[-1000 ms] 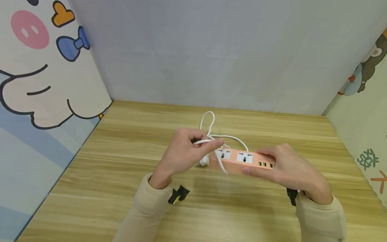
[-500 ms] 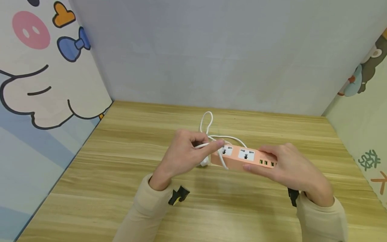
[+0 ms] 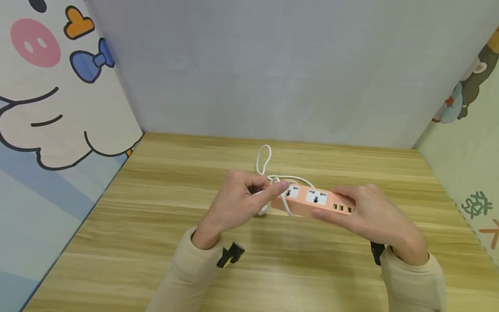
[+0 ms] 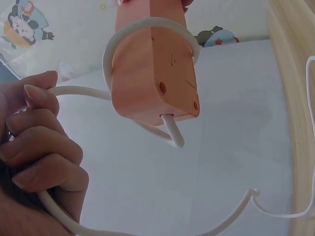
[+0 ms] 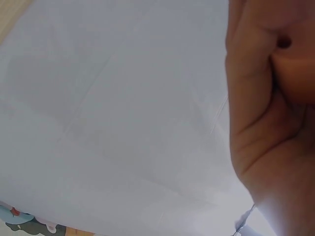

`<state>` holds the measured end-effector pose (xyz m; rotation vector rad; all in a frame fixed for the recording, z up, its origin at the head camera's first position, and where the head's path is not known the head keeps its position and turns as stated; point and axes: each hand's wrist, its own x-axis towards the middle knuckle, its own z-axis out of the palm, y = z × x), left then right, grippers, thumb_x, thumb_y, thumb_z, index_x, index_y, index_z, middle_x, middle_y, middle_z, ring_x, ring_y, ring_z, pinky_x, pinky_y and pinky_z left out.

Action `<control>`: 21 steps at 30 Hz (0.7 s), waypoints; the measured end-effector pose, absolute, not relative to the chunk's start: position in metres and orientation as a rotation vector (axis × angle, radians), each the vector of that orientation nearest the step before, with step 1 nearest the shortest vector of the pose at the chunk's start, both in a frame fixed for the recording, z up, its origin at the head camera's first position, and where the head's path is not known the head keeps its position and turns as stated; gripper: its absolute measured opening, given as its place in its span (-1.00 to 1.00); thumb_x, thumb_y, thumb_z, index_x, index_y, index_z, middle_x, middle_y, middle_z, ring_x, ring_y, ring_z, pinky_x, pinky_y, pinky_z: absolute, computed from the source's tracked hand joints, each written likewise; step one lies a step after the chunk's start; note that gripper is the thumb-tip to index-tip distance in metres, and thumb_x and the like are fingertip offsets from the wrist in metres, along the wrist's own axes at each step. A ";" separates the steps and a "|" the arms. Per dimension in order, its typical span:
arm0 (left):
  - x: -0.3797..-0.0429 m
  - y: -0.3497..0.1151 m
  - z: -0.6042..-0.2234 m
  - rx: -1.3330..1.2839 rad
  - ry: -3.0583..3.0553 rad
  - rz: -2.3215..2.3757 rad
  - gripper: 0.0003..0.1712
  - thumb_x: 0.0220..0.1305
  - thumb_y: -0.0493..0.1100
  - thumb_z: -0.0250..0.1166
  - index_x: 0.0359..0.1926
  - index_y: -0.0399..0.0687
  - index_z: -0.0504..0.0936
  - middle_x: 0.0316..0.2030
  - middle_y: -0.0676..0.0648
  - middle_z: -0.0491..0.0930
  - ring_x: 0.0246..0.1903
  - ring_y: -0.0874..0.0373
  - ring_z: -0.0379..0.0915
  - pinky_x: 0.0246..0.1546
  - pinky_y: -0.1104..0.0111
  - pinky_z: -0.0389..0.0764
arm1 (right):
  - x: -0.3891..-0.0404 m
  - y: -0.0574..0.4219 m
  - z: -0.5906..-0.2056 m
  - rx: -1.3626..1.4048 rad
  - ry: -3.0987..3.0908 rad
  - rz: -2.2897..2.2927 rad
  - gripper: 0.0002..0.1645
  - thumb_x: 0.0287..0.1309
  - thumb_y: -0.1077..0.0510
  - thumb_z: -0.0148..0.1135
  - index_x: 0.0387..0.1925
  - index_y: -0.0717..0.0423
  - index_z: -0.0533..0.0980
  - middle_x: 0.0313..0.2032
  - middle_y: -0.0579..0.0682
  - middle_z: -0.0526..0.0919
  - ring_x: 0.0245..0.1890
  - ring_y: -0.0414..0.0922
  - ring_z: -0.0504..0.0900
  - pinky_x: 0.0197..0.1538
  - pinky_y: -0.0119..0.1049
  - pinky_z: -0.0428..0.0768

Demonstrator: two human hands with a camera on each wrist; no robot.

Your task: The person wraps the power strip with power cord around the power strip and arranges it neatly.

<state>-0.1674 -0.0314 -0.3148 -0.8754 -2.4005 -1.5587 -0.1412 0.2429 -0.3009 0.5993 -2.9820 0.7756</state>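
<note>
A peach-coloured power strip [image 3: 300, 209] with white sockets and several USB ports is held up off the table. My right hand [image 3: 376, 216] grips its right end, thumb along the near side. One turn of white cord [image 4: 147, 22] passes around the strip's left end, seen in the left wrist view. My left hand [image 3: 239, 201] pinches that cord between thumb and forefinger, beside the strip's left end. More cord runs under its curled fingers [image 4: 54, 169]. A white plug [image 3: 263, 211] shows partly below the left hand. In the right wrist view, my hand covers most of the strip.
A loose loop of cord [image 3: 257, 161] extends behind the left hand towards the back of the wooden table [image 3: 156, 203]. A grey-white panel [image 3: 273, 73] stands at the table's back edge. Panels with cartoon prints [image 3: 58, 112] flank it on both sides.
The strip has risen slightly and its left end has tilted up. The cord's back loop has shifted a little left. Both hands keep their holds.
</note>
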 end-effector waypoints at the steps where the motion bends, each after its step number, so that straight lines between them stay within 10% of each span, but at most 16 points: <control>1: -0.167 -0.031 -0.315 -0.877 -2.398 -1.555 -0.53 0.35 -0.02 0.37 -0.72 0.02 0.60 -0.79 0.17 0.26 -0.72 0.34 0.12 -0.66 0.48 0.11 | -0.142 0.243 -0.301 0.598 -2.979 0.778 -0.64 0.17 -0.32 0.37 -0.47 -0.22 0.57 -0.68 -0.26 0.41 -0.66 -0.32 0.32 -0.52 -0.41 0.33; 21: -0.165 -0.026 -0.318 -1.022 -2.389 -1.579 -0.59 0.43 -0.11 0.29 -0.63 0.01 0.64 -0.80 0.18 0.28 -0.77 0.37 0.13 -0.72 0.47 0.13 | -0.147 0.241 -0.311 0.486 -2.785 0.785 -0.56 0.12 -0.25 0.46 -0.17 -0.04 0.66 -0.60 -0.20 0.55 -0.64 -0.27 0.40 -0.51 -0.38 0.39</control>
